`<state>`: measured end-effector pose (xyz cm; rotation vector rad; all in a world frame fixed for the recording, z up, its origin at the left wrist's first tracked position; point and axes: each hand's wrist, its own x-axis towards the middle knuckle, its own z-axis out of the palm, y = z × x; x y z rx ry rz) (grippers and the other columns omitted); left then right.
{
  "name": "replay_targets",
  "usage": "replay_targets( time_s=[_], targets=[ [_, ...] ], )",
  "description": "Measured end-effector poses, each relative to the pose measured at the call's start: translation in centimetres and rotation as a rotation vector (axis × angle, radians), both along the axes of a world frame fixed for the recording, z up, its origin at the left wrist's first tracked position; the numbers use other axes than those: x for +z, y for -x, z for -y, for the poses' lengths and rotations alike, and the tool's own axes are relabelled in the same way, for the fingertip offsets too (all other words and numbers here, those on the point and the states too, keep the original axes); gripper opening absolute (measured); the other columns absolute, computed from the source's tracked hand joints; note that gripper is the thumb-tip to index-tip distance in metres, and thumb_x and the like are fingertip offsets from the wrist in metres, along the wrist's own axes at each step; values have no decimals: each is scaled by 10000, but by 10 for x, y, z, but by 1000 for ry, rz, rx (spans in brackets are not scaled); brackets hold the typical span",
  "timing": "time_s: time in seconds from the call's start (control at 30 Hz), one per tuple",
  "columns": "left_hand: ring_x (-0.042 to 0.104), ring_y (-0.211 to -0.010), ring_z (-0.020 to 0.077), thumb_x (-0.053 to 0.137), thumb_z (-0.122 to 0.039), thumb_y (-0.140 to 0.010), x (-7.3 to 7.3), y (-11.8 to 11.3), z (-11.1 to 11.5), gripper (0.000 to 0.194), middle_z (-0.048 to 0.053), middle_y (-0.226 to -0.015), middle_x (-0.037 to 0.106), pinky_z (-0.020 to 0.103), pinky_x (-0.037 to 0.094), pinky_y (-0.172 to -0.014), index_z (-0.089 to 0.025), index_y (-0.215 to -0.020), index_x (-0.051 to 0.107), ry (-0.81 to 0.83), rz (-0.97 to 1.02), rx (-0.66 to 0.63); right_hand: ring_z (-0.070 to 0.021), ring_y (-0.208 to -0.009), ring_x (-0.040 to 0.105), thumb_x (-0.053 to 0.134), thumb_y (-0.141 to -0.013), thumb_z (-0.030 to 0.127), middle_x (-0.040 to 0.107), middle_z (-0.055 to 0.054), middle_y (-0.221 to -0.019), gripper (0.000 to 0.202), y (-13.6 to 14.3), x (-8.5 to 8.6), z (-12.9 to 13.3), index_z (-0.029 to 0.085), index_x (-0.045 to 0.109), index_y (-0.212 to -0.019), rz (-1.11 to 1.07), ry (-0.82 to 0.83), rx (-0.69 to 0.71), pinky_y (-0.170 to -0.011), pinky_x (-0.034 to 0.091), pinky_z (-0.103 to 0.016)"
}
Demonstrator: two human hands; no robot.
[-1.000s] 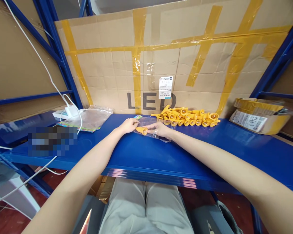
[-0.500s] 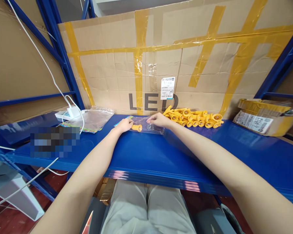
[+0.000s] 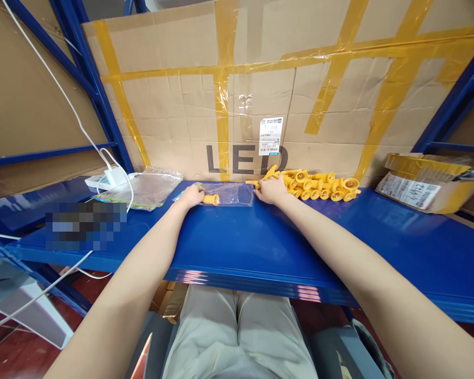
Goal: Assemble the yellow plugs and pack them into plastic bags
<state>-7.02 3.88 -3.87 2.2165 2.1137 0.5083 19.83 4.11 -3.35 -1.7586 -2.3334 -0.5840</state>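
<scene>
My left hand [image 3: 193, 196] is closed at the left end of a clear plastic bag [image 3: 237, 195] lying flat on the blue shelf. A yellow flashlight-like piece [image 3: 210, 199] with a flared round end juts out from under its fingers; I cannot tell whether it lies in or on the bag. My right hand [image 3: 272, 190] is at the left end of a heap of similar yellow pieces [image 3: 319, 186]. Its fingers curl down over one of them, whose narrow tip [image 3: 251, 182] shows to the left; the grip itself is partly hidden.
A large taped carton [image 3: 181, 116] marked LED stands behind. On the left are more clear bags [image 3: 150, 189], a white plug adapter [image 3: 116, 177] with cables, and a blurred dark object [image 3: 85, 223]. A small taped box [image 3: 422, 187] sits at right on the blue shelf [image 3: 237, 242].
My right hand has left the bag and moved right to the yellow heap. The bag now lies flatter. My left hand stays on its left end, and the view has shifted slightly.
</scene>
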Motion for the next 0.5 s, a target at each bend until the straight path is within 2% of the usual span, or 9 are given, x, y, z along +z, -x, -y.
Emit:
replay_targets(
  time_s=[0.07, 0.17, 0.27, 0.37, 0.5],
  targets=[
    [618, -1097, 208, 413, -190, -831, 0, 0, 0, 380, 45, -1149, 691, 249, 453, -955, -194, -1071, 707, -1, 1, -9, -399, -1068, 552, 445, -878, 356, 670, -235, -1059, 406, 5, -3, 0, 60, 646, -1071, 2, -14, -11, -999, 173, -608],
    [627, -1079, 204, 403, -194, -838, 0, 0, 1, 381, 42, -1155, 688, 241, 459, -942, -191, -1065, 709, -8, -1, -13, -393, -1046, 560, 461, -857, 252, 677, -236, -1026, 357, 13, -5, 0, 39, 638, -1083, 17, -19, -45, -1007, 123, -620],
    [625, -1081, 200, 399, -184, -840, 1, 0, 1, 383, 40, -1159, 686, 231, 461, -933, -191, -1066, 708, -2, -18, -13, -384, -1058, 547, 484, -834, 200, 673, -234, -1030, 344, 18, -5, 2, 33, 640, -1091, 36, -51, -51, -1007, 119, -612],
    [623, -1085, 199, 394, -189, -850, 2, 0, 2, 385, 47, -1161, 684, 231, 455, -938, -185, -1081, 702, 7, -36, -22, -373, -1075, 538, 492, -825, 164, 657, -231, -1061, 315, 17, 1, 4, 48, 664, -1062, 35, -72, -59, -980, 199, -565],
    [618, -1094, 204, 394, -191, -854, 4, -1, 4, 387, 58, -1178, 676, 241, 450, -948, -178, -1094, 698, 2, -40, -26, -325, -1007, 587, 467, -849, 158, 639, -221, -1058, 289, 6, 19, 9, 57, 686, -1007, -16, -71, -100, -900, 319, -454]
  ],
)
